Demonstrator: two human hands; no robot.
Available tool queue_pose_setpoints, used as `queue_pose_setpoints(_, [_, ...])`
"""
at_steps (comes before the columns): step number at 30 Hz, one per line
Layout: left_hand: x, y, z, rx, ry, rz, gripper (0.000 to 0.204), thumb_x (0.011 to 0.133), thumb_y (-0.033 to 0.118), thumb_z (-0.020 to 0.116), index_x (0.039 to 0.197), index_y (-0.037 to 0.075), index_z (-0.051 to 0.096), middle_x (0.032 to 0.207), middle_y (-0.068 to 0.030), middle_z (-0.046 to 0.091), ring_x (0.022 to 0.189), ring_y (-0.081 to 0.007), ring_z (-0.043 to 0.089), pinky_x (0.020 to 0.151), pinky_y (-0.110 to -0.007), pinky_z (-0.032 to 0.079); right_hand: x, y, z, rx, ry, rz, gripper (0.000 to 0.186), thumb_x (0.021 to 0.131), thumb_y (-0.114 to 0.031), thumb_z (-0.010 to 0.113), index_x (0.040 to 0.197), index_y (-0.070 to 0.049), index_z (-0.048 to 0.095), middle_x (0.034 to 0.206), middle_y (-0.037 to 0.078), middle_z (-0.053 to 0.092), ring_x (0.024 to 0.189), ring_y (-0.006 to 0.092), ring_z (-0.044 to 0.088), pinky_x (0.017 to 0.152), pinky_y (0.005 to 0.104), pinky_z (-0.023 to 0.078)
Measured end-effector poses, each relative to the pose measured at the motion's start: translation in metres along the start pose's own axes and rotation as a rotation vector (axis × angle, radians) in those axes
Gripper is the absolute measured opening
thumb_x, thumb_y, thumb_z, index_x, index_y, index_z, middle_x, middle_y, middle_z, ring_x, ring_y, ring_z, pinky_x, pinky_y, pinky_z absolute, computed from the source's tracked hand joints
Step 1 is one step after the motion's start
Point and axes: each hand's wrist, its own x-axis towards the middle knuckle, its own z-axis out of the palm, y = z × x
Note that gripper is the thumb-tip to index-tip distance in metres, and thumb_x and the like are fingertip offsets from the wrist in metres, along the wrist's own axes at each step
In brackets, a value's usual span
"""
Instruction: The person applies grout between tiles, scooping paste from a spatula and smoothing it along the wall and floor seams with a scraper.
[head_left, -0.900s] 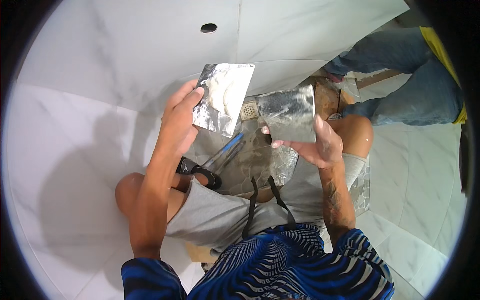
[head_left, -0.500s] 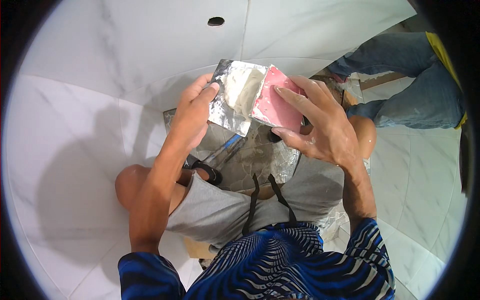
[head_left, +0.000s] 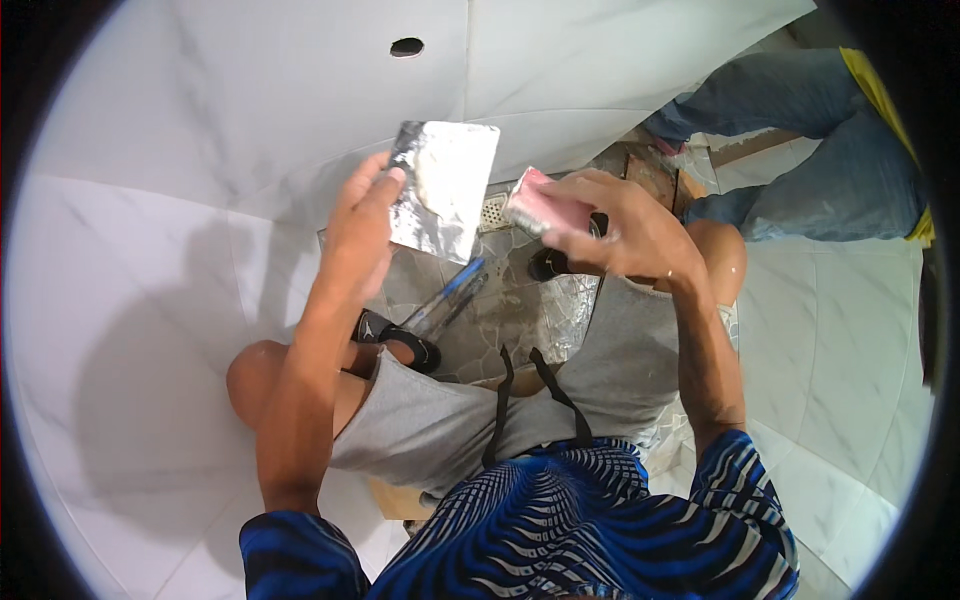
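My left hand (head_left: 362,215) grips a flat, dark rectangular plate (head_left: 470,150) by its left edge, thumb on top. A smear of whitish paste (head_left: 436,185) lies on the plate's face, and part of the surface shines brightly. To the right, my right hand (head_left: 630,225) pinches a pink, flat spreader-like piece (head_left: 550,206) between thumb and fingers. This piece is tilted, slightly blurred, and has white residue along its edge. A gap separates it from the plate.
Marbled white wall tiles (head_left: 290,80) stand ahead, with a dark round hole (head_left: 407,47). Below lie a blue-handled tool (head_left: 455,285) on patterned floor tiles (head_left: 500,330) and a floor drain (head_left: 494,213). Another person's jeans-clad legs (head_left: 800,150) are at the right.
The pink piece has come away from the plate and tipped, its face now seen more edge-on. The plate has shifted slightly left, and less paste shows on it.
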Motion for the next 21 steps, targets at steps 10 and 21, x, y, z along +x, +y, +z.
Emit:
queue_pose_setpoints(10, [-0.007,0.041,-0.006,-0.075,0.052,0.158,0.033,0.095,0.01,0.042,0.125,-0.005,0.046,0.108,-0.0102,0.06,0.096,-0.0133,0.06,0.083,-0.029,0.049,0.026,0.066,0.098,1.551,0.349,0.287,0.066,0.085,-0.041,0.065,0.128,0.005,0.045,0.123,0.019,0.052,0.112,0.0293,0.053,0.092,0.0427,0.046])
queue_pose_setpoints(21, [-0.007,0.046,-0.005,-0.043,0.027,0.174,0.034,0.094,0.01,0.043,0.124,-0.006,0.046,0.109,-0.0109,0.06,0.098,-0.0139,0.059,0.086,-0.029,0.048,0.115,0.103,0.157,-0.095,0.98,0.267,0.068,0.075,-0.028,0.075,0.125,0.004,0.043,0.117,0.029,0.045,0.111,0.0429,0.043,0.094,0.0467,0.038])
